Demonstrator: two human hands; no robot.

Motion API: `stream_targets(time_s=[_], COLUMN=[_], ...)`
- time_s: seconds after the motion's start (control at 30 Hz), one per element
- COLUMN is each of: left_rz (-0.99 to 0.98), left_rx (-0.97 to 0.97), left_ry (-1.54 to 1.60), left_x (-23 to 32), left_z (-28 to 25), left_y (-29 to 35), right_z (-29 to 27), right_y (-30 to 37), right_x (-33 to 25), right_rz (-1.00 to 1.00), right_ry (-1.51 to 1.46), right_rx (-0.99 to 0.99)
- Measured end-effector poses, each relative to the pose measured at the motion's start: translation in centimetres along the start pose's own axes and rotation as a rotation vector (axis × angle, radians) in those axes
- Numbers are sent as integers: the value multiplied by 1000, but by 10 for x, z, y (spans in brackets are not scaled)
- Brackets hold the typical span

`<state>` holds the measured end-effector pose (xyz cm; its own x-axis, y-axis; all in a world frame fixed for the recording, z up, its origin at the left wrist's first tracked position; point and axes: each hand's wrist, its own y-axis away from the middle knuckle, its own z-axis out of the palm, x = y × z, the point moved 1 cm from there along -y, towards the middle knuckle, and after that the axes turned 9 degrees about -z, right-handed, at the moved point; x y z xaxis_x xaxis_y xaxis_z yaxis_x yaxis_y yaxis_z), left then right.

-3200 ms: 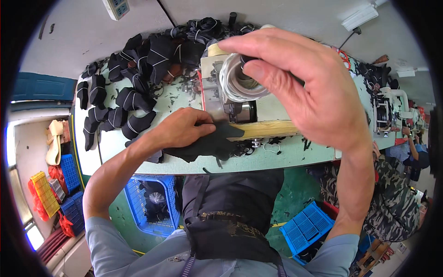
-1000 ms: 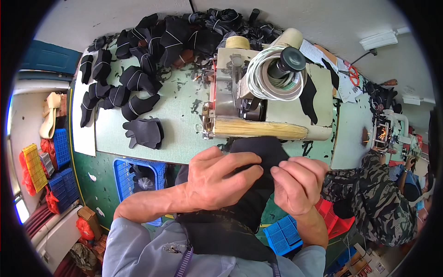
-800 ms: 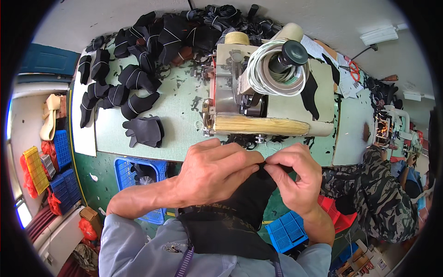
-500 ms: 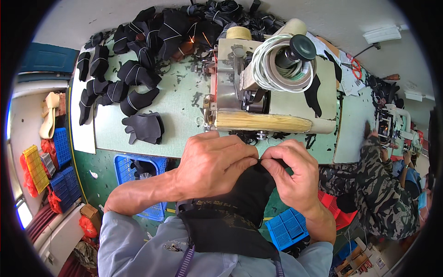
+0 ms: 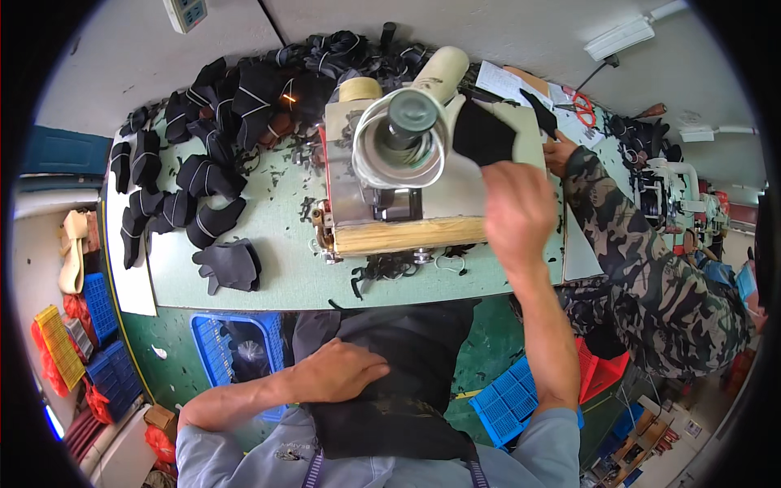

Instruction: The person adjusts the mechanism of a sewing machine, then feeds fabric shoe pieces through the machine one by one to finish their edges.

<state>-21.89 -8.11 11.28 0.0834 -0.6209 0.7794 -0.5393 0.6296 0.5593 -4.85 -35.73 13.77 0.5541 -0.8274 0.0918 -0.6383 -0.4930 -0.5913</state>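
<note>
Reaching forward, right grip (image 5: pixel 521 207) perhaps pinching black piece (image 5: pixel 484 134), left grip (image 5: pixel 342 371) low

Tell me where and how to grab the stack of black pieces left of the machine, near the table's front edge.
I'd use the left hand, coming from the near right, and pinch the black stack by its right edge, thumb on top. It lies flat on the table; its broad side faces the machine, while narrow tabs stick out leftward.

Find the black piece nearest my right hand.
In the head view, the black piece is right of the white cable coil, by your right hand.
</note>
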Motion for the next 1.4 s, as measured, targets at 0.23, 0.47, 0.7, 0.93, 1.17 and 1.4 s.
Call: stream_targets(time_s=[0.23, 0.47, 0.7, 0.93, 1.17, 1.4], left_rz=[121, 172, 149, 267, 209, -91], left_rx=[10, -134, -182, -116, -119, 49], left_ry=[-350, -335, -105, -164, -69, 48], left_x=[27, 30, 14, 14, 13, 4], left_z=[-15, -14, -19, -16, -18, -82], left_y=[22, 21, 15, 10, 12, -7], right_z=[-31, -40, -37, -34, -34, -40], right_y=[-56, -120, -128, -132, -134, -128], right_x=[-5, -34, -20, -15, -18, -17], right_rz=[346, -55, -63, -57, -142, -130], right_ry=[-834, -928, -1132, -1112, -1070, -858], right_rx=[380, -14, -66, -157, -43, -28])
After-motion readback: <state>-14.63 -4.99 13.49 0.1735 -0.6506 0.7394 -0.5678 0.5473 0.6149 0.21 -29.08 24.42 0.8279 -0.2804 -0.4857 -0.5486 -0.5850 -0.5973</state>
